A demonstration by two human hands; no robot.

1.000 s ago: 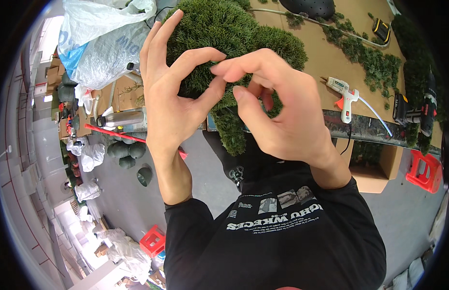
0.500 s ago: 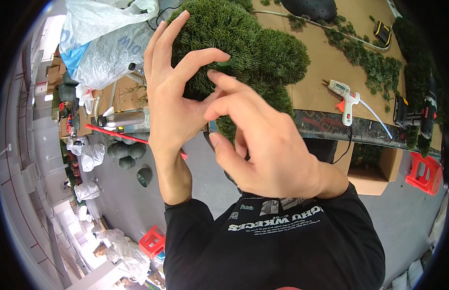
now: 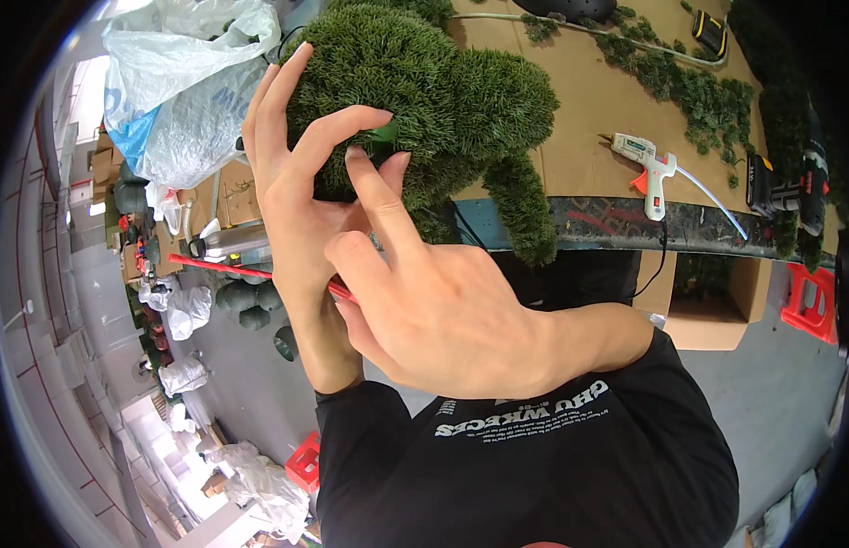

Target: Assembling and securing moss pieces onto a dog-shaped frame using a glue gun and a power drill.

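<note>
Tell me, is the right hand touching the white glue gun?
Apart: the head view shows the right hand well left of the glue gun, with the table edge showing between them.

Light was bright | crumpled translucent plastic bag (image 3: 182, 57) gleamed — lower left overexposed | edges bowed, corners went black

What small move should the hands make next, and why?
I'd probably ease the right hand back slightly. It crosses in front of the left hand, covering part of its palm and thumb, while a small green piece shows by the left index fingertip. Whether it is pinched there can't be told.
</note>
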